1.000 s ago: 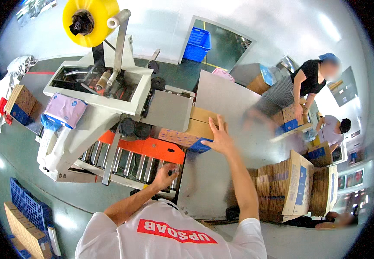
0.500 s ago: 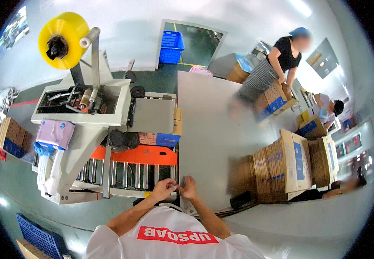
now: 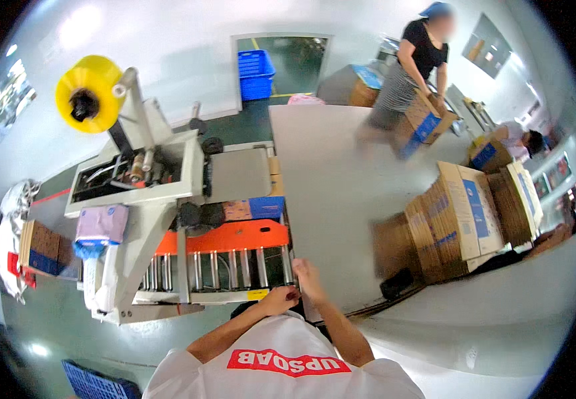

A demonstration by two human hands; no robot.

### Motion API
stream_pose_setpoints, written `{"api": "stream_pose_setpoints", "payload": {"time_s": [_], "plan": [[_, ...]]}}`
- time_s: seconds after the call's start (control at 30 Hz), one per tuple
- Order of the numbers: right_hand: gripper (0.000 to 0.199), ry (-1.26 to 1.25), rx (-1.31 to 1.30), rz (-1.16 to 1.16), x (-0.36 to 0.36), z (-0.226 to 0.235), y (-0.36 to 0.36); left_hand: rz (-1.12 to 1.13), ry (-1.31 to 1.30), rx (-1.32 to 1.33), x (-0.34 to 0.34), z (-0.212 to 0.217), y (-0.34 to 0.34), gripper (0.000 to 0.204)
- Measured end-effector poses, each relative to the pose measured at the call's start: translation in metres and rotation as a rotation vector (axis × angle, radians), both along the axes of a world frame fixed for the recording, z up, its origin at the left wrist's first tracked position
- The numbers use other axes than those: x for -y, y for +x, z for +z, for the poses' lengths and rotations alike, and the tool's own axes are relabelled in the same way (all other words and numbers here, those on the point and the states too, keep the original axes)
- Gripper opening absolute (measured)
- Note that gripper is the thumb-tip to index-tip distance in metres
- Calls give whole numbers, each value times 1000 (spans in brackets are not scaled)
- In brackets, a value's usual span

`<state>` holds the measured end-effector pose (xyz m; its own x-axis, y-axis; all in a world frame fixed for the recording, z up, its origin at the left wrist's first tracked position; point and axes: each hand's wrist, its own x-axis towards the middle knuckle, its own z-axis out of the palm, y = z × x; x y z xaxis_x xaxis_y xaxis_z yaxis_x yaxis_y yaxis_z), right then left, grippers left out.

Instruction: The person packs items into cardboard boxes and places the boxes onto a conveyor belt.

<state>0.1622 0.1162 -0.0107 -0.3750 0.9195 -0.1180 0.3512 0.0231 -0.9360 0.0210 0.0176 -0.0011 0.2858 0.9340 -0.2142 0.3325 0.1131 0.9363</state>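
My left hand (image 3: pixel 279 301) is close to my body at the near end of the roller conveyor (image 3: pixel 231 267). Its fingers are curled in, with a small dark reddish spot at their tips that I cannot make out. Just to its right, my right hand (image 3: pixel 308 278) is over the near left corner of the grey table (image 3: pixel 341 219). The right fingers are blurred, so whether they are open or closed does not show. A carton (image 3: pixel 266 207) with a blue panel lies on the conveyor, partly under the taping machine (image 3: pixel 138 199).
A yellow tape roll (image 3: pixel 88 94) tops the machine; a purple pack (image 3: pixel 102 225) lies on its side. An orange plate (image 3: pixel 228 237) crosses the rollers. Flat cartons (image 3: pixel 451 213) stand stacked at right. A co-worker (image 3: pixel 421 63) handles a carton (image 3: pixel 424 126) across the table.
The view has shifted, so the machine and the cartons sit farther right. My hands, together before, are a little apart; the right one is higher than the left.
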Motion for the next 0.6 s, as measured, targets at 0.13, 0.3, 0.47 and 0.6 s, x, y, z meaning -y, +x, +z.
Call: {"api": "stream_pose_setpoints", "payload": {"time_s": [0.13,0.3,0.47,0.6], "plan": [[41,-171,-236,-89,-64,-13,14,189,-40,69,14,7,-16,29],[44,-431,-591,-181,-150,25,-37,374,-128,52,48,5,-48,32],[18,-554,-819,-187,-138,85,-158,470,-171,300,106,-26,-60,25],[18,-583,-742,-145,-158,54,-157,523,-193,412,110,-20,-60,26]]}}
